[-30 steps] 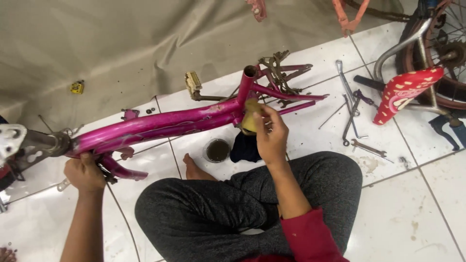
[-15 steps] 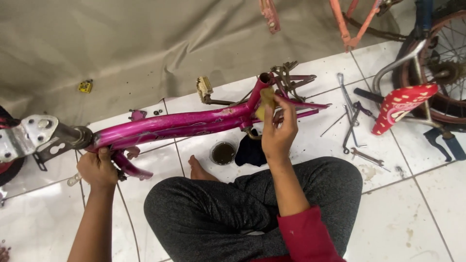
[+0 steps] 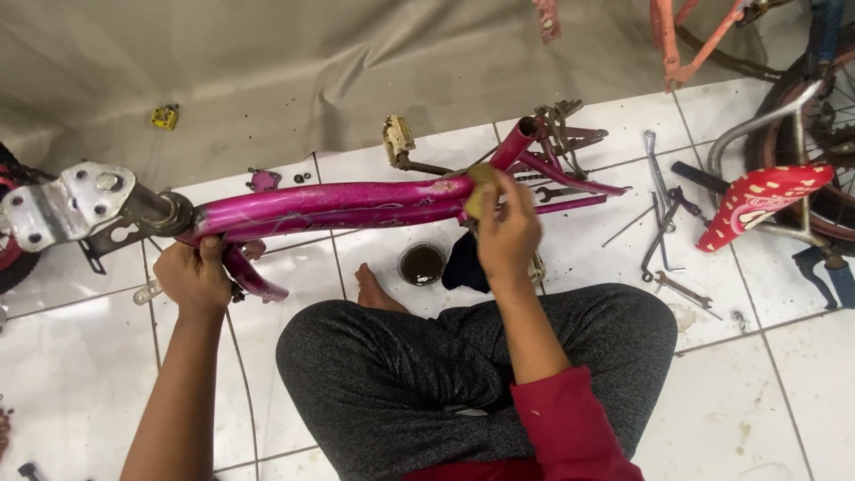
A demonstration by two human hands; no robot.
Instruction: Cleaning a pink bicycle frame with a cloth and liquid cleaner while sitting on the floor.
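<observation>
A magenta bicycle frame (image 3: 338, 205) lies across my lap area, above the white tiled floor. My left hand (image 3: 198, 276) grips its lower tube near the head end, where a grey metal bracket (image 3: 62, 207) sticks out. My right hand (image 3: 506, 233) presses a small yellowish pad (image 3: 481, 189) against the frame close to the seat tube joint. I sit cross-legged in grey trousers (image 3: 463, 374), one bare foot (image 3: 374, 292) showing.
A small round tin of dark grease (image 3: 421, 264) and a dark cloth (image 3: 463, 264) sit under the frame. Wrenches and loose tools (image 3: 663, 223) lie to the right, beside a red spotted saddle (image 3: 761, 203) and a wheel (image 3: 824, 134). A tan tarp (image 3: 312, 80) covers the floor behind.
The frame has swung so its head end sits further right and higher. My right hand has slid slightly left along the tube with the pad. My left hand kept its grip.
</observation>
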